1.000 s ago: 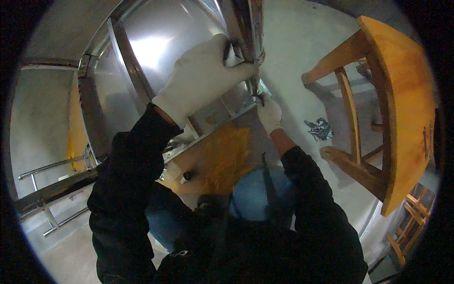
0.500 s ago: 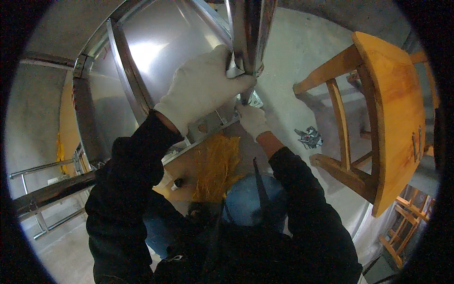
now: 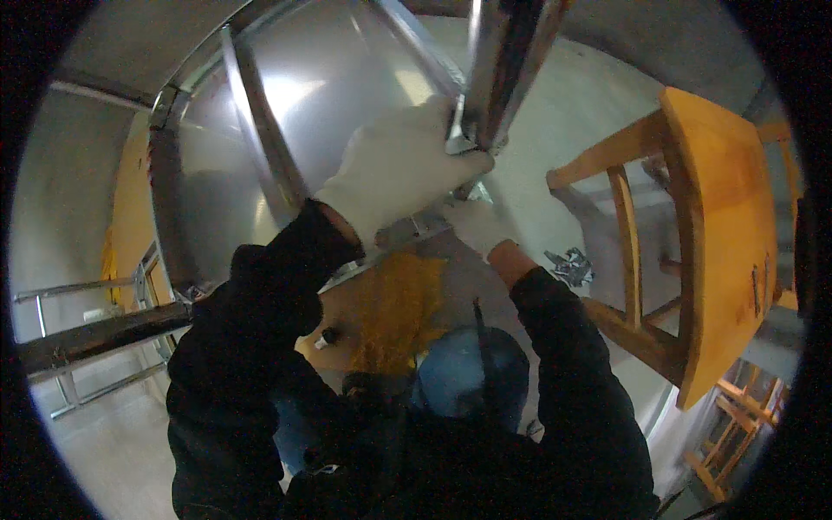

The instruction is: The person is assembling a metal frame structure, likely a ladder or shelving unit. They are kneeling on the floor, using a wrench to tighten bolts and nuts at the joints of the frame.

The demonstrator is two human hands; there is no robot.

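Observation:
My left hand, in a white glove, is closed around the lower end of an upright shiny metal leg. The leg stands at the corner of a metal frame with a large reflective sheet panel. Just below, my right hand, also gloved in white, is at the foot of the leg beside a flat metal piece with a hole. Its fingers look drawn together but are blurred, and whatever they hold is hidden.
To the right stands a wooden stool with small metal tools on its seat. A crumpled silvery bundle lies on the floor. Yellow wrapping and a small dark-and-white object are near my knees. A metal bar juts out at left.
The view has shifted, so the frame, leg and both hands appear slightly farther right and lower. Both hands keep their places at the leg; the right hand is now more blurred.

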